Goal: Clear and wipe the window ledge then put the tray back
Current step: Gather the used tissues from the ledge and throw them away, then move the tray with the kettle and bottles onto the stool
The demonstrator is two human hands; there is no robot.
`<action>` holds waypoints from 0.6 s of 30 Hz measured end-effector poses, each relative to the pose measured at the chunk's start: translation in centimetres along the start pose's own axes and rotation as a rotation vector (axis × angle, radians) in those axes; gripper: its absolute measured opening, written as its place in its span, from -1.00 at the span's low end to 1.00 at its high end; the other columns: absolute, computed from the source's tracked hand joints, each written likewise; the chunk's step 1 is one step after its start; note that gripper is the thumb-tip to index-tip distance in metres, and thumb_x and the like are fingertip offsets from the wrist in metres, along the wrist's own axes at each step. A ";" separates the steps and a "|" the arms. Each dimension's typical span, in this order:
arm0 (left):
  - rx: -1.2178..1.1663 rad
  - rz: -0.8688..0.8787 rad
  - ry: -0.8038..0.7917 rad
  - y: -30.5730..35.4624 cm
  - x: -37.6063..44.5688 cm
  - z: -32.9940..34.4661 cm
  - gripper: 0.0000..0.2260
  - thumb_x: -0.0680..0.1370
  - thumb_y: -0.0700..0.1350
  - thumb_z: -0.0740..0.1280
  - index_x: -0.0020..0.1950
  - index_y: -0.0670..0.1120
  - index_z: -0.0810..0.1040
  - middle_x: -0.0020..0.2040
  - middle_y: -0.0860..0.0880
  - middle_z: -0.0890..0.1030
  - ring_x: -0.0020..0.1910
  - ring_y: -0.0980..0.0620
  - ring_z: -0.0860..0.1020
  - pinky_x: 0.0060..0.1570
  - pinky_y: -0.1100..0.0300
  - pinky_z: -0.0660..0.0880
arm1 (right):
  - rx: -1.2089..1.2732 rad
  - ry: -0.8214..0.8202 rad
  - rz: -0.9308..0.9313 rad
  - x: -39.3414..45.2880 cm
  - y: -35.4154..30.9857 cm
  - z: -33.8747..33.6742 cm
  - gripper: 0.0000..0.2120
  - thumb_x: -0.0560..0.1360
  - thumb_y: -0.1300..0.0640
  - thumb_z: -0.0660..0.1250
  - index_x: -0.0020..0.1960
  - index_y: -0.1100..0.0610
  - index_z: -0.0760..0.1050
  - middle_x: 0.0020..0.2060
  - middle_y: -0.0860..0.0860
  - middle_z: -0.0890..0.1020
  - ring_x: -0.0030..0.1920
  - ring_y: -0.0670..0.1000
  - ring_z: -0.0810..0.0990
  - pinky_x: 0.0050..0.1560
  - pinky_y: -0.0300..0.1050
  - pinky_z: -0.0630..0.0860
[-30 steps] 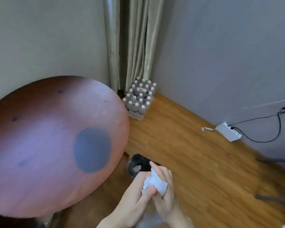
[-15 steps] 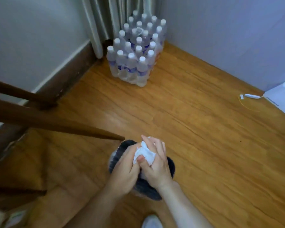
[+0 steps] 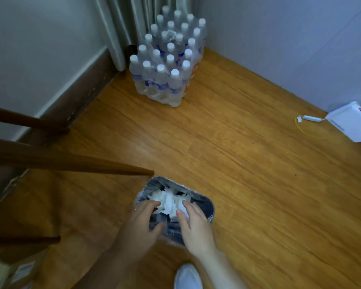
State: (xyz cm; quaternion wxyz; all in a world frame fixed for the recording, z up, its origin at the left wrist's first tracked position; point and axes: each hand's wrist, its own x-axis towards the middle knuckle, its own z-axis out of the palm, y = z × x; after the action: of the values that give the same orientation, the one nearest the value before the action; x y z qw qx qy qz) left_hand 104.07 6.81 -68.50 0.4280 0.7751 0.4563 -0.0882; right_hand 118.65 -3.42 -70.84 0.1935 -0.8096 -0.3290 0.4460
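Both hands hover loose-fingered and empty, the left hand (image 3: 141, 221) and right hand (image 3: 193, 222) above the lined bin (image 3: 204, 207), crumpled tissue (image 3: 169, 201) just beyond their fingertips.

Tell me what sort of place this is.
Probably a corner of a lived-in room, a home or hotel room. A curtain hangs to the wood floor, a shrink-wrapped pack of water bottles stands in the corner, and a small lined waste bin holds crumpled tissue.

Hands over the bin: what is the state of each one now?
Left hand: open, holding nothing.
Right hand: open, fingers at the tissue in the bin.
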 end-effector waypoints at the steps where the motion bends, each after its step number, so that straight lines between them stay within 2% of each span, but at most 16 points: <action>1: -0.010 0.000 0.004 0.7 -0.4 -0.6 -0.57 0.56 -0.03 0.37 0.40 0.10 0.38 0.31 0.24 0.39 0.28 0.24 0.39 0.21 0.33 0.37 | -0.014 0.011 0.010 -0.3 -0.9 -0.6 -0.36 0.61 -0.28 -0.04 0.53 0.07 0.29 0.50 -0.07 0.36 0.53 -0.06 0.23 0.49 -0.17 0.16; 2: -0.029 -0.001 -0.002 1.5 -1.0 -1.4 -0.59 0.56 -0.03 0.36 0.39 0.10 0.38 0.29 0.25 0.39 0.28 0.25 0.40 0.20 0.34 0.37 | -0.026 0.014 0.011 -0.9 -1.9 -1.5 -0.46 0.66 -0.17 0.03 0.53 0.08 0.30 0.49 -0.06 0.37 0.52 -0.06 0.25 0.48 -0.17 0.19; 4: -0.059 0.008 -0.016 3.5 -2.7 -3.1 -0.63 0.57 -0.03 0.35 0.36 0.12 0.40 0.27 0.25 0.43 0.27 0.26 0.42 0.21 0.33 0.40 | -0.042 0.003 -0.011 -2.7 -4.0 -3.5 -0.55 0.68 -0.06 0.09 0.53 0.06 0.31 0.47 -0.08 0.39 0.48 -0.07 0.29 0.44 -0.20 0.21; 7: -0.120 0.012 -0.048 7.1 -7.2 -7.0 -0.68 0.55 0.00 0.37 0.25 0.23 0.40 0.23 0.24 0.46 0.24 0.28 0.44 0.19 0.39 0.38 | -0.060 -0.023 -0.039 -6.9 -8.2 -7.1 -0.58 0.67 -0.04 0.14 0.50 0.03 0.35 0.43 -0.10 0.43 0.43 -0.09 0.36 0.38 -0.24 0.27; 9: -0.160 0.021 -0.079 10.3 -11.2 -10.5 -0.70 0.53 -0.01 0.38 0.16 0.26 0.38 0.21 0.20 0.48 0.25 0.26 0.44 0.24 0.39 0.34 | -0.068 -0.023 -0.066 -10.4 -12.0 -9.8 -0.58 0.65 -0.04 0.19 0.48 0.03 0.38 0.41 -0.10 0.45 0.41 -0.09 0.38 0.36 -0.25 0.29; 11: -0.146 0.026 -0.066 13.5 -15.8 -14.7 -0.72 0.52 0.00 0.37 0.19 0.22 0.42 0.19 0.22 0.48 0.25 0.24 0.46 0.25 0.42 0.30 | -0.103 -0.044 -0.105 -14.4 -16.6 -12.5 -0.58 0.64 -0.03 0.21 0.46 0.05 0.40 0.40 -0.08 0.46 0.42 -0.06 0.39 0.39 -0.21 0.29; 14: -0.121 0.014 -0.020 17.5 -23.6 -20.8 -0.68 0.53 0.03 0.33 0.28 0.10 0.47 0.13 0.29 0.44 0.23 0.25 0.45 0.14 0.51 0.23 | -0.146 -0.055 -0.198 -21.0 -23.8 -15.7 -0.60 0.62 0.00 0.25 0.43 0.07 0.44 0.37 -0.05 0.50 0.40 -0.02 0.42 0.38 -0.19 0.29; 16: -0.131 -0.021 0.042 19.3 -28.2 -24.8 -0.67 0.52 0.08 0.31 0.29 0.11 0.47 0.16 0.27 0.47 0.25 0.22 0.45 0.19 0.46 0.27 | -0.193 -0.089 -0.255 -25.1 -28.9 -17.2 -0.59 0.63 -0.01 0.23 0.45 0.05 0.41 0.38 -0.09 0.47 0.41 -0.06 0.39 0.37 -0.27 0.24; 18: -0.159 -0.081 0.110 20.1 -32.6 -28.3 -0.65 0.51 0.13 0.28 0.29 0.13 0.46 0.22 0.23 0.52 0.26 0.19 0.47 0.25 0.32 0.35 | -0.242 -0.118 -0.322 -28.4 -33.3 -17.8 -0.58 0.63 -0.03 0.21 0.46 0.03 0.40 0.40 -0.11 0.45 0.42 -0.09 0.37 0.40 -0.26 0.22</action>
State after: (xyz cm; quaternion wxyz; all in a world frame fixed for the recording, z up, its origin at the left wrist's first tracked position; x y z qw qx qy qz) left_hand 94.13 2.90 -22.16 0.4585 0.7234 0.5156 -0.0262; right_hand 110.80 -0.23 -24.35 0.1440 -0.7365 -0.5161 0.4130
